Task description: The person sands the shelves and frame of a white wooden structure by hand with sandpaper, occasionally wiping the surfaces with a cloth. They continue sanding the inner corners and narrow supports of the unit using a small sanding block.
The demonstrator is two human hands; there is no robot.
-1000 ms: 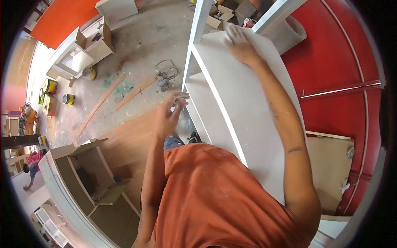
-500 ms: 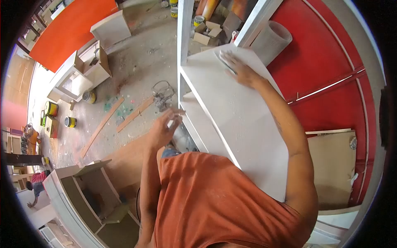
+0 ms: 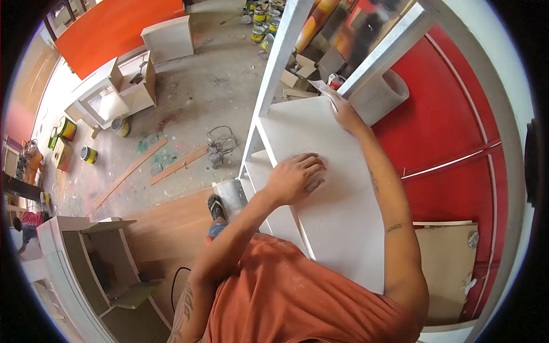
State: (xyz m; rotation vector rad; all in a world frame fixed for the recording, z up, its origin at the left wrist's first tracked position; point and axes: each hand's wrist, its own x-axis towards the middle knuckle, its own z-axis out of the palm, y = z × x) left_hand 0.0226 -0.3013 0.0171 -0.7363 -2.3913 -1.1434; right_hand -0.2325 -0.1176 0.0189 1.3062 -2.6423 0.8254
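Note:
A pale grey-white panel (image 3: 343, 211), part of a framed shelf unit, lies in front of me. My left hand (image 3: 295, 178) rests on its surface near the middle, fingers spread and slightly bent, holding nothing visible. At the panel's far end, my right hand (image 3: 345, 112) grips a thin whitish sheet (image 3: 323, 87), which sticks out past the far edge beside the white upright post (image 3: 386, 48). Another upright (image 3: 280, 57) rises at the panel's far left corner.
Paint cans (image 3: 88, 154) and wooden strips (image 3: 131, 172) lie on the floor at left. A cabinet (image 3: 108, 257) stands at lower left, with another person (image 3: 30, 223) beyond it. Red panels (image 3: 452, 188) stand at right, near a grey cylinder (image 3: 380, 97) and open cardboard boxes (image 3: 298, 71).
My left hand has come from beside the unit onto the panel. My right hand has slid to the far right edge, and its sheet now juts beyond it. The view has shifted.

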